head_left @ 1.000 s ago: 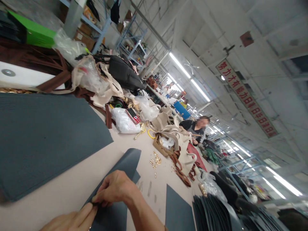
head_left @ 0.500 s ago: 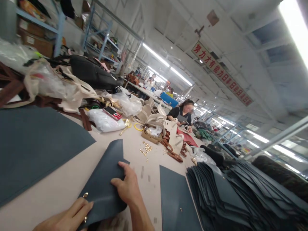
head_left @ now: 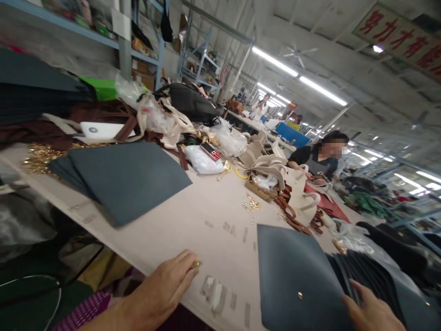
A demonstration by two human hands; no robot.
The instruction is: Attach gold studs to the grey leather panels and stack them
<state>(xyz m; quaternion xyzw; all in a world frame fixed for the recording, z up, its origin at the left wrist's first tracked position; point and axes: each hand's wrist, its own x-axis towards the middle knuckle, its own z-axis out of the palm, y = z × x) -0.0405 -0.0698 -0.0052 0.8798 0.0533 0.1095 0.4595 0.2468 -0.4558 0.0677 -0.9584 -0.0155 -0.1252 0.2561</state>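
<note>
My left hand (head_left: 170, 282) is above the front edge of the table, its thumb and fingers pinched on a small gold metal fitting (head_left: 196, 265). At the lower right, my right hand (head_left: 374, 310) has thumb and forefinger closed on the edge of a dark blue-grey leather-like panel, where the flat-lying panels meet the stack; exactly which sheet is hard to tell. A dark panel (head_left: 289, 271) with a gold fitting (head_left: 300, 295) on it lies flat left of that hand. Beyond is a leaning stack of dark panels (head_left: 370, 271).
More dark panels (head_left: 131, 174) lie at the left beside a heap of gold fittings (head_left: 39, 158). Small gold pieces (head_left: 252, 202) are scattered mid-table. Behind are a red-keyed phone (head_left: 211, 151), a cardboard box (head_left: 260, 188) and beige bag pieces (head_left: 299, 197). A co-worker (head_left: 324, 154) sits at the far right.
The panel that both hands held has left the left hand; a panel now lies at the right. My right hand has moved right to the stack. The view has turned left.
</note>
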